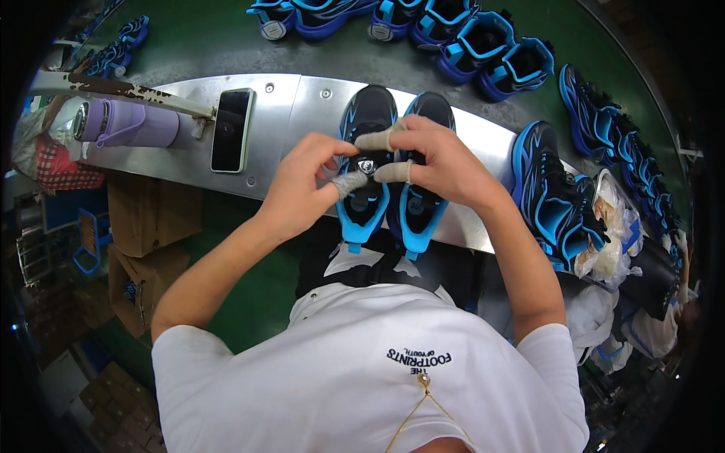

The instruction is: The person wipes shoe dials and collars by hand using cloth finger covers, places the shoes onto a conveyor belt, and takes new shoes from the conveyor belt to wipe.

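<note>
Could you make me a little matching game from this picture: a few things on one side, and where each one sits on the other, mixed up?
Things:
1. phone
2. purple bottle
3. pair of black and blue shoes
4. row of blue shoes

Places:
A. under both hands, at the middle of the metal shelf
B. lying on its side at the shelf's left end
C. on the green belt beyond the shelf
D. flat on the shelf, between the bottle and the hands

Pairs: 1-D, 2-B, 3-A, 4-C
</note>
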The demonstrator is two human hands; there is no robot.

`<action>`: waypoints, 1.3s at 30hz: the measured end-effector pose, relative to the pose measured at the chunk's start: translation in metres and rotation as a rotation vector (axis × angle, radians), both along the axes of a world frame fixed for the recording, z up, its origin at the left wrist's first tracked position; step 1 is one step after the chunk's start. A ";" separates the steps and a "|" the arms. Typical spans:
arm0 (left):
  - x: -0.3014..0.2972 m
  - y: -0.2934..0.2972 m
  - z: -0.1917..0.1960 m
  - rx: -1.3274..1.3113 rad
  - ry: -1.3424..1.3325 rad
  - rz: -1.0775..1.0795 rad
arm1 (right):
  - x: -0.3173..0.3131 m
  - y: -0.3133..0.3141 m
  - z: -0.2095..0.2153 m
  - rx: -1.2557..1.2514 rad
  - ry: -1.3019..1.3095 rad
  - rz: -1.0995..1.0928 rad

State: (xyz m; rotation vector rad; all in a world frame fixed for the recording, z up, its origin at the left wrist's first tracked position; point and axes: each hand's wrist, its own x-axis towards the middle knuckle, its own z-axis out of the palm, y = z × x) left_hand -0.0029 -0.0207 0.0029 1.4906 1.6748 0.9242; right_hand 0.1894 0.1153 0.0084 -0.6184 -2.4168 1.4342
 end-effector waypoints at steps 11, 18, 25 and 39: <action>0.019 -0.048 0.005 -0.033 -0.072 0.136 | -0.015 -0.040 -0.008 0.509 -0.040 -0.137; 0.057 -0.059 0.026 -0.024 0.366 -0.352 | 0.022 0.016 -0.003 0.015 0.052 -0.300; 0.071 -0.034 0.014 -0.167 0.483 -0.429 | 0.055 -0.015 0.017 -0.015 -0.206 -0.208; 0.053 -0.015 -0.011 0.096 0.542 -0.275 | 0.046 0.002 0.024 -0.062 -0.158 -0.076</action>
